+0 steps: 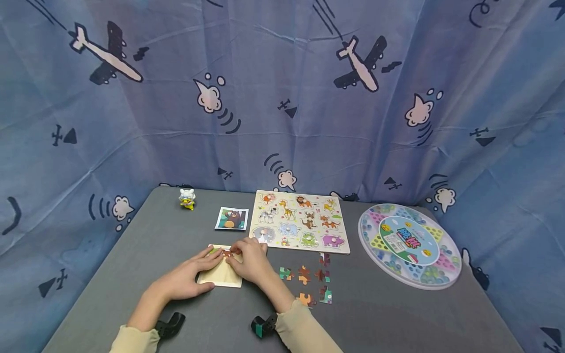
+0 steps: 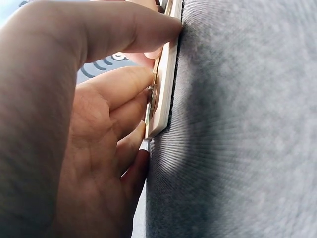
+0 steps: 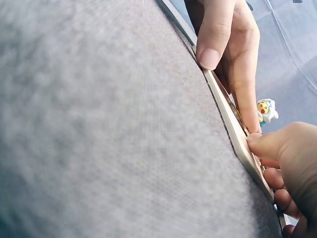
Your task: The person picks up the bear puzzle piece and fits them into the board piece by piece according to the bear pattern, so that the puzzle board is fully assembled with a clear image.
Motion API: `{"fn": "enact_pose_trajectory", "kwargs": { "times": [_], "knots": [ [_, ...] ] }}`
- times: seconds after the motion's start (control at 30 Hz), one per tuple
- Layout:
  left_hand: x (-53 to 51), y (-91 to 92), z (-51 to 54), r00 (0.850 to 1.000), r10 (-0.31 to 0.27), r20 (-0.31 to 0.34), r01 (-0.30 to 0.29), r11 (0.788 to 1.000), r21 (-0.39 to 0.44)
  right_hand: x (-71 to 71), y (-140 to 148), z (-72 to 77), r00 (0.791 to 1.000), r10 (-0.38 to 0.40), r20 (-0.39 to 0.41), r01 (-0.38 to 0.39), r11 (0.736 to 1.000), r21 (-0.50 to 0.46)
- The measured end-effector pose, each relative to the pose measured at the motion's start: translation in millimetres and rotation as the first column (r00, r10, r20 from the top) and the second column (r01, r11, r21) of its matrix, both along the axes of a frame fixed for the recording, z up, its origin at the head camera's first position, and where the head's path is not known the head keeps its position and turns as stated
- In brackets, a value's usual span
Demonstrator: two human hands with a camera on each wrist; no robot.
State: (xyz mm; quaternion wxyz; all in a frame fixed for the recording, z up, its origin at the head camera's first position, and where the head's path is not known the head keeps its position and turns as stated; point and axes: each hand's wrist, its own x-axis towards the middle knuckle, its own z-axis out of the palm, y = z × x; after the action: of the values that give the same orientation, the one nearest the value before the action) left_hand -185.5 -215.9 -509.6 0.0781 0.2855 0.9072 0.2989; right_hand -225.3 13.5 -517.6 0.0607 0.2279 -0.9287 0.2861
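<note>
A small wooden puzzle tray [image 1: 227,278] lies on the table, with a brown puzzle piece [image 1: 227,254] in its upper part. My left hand [image 1: 185,278] rests across the left side with fingers extended, its thumb at the near edge. Thumb and fingertips of my right hand [image 1: 252,261] pinch the brown piece near the tray's far right corner. In the left wrist view, left fingertips touch the top of the tray [image 2: 166,89]. The right wrist view shows both hands meeting over the tray [image 3: 230,121]; fingers partly hide the piece.
Loose puzzle pieces [image 1: 304,275] lie right of the tray. Behind are a bear picture card [image 1: 231,218], an animal board [image 1: 289,214] and a small figurine [image 1: 187,198]. A round game box [image 1: 409,246] sits at the right, a patterned curtain [image 1: 265,98] beyond the table.
</note>
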Motion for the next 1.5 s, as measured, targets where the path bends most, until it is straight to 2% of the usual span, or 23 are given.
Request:
{"fn": "enact_pose_trajectory", "kwargs": {
  "times": [0.27,0.57,0.9,1.5],
  "knots": [
    [0.7,1.9,0.9,1.000,0.029,0.002,-0.029,1.000,-0.011,-0.6,1.2,1.3,1.000,0.011,-0.004,-0.011,1.000,0.000],
    [0.0,-0.3,-2.0,0.999,0.030,-0.045,-0.031,0.999,-0.010,-1.7,1.4,2.5,1.000,0.027,-0.013,-0.027,0.999,0.028],
    [1.1,2.2,2.3,0.999,0.034,0.011,-0.034,0.999,-0.018,-5.3,2.2,3.3,0.999,0.047,-0.027,-0.045,0.997,0.057],
    [1.6,3.0,3.7,0.999,0.032,0.014,-0.032,0.999,-0.010,-7.6,2.6,4.8,0.998,0.056,-0.005,-0.056,0.997,0.056]
  ]
}}
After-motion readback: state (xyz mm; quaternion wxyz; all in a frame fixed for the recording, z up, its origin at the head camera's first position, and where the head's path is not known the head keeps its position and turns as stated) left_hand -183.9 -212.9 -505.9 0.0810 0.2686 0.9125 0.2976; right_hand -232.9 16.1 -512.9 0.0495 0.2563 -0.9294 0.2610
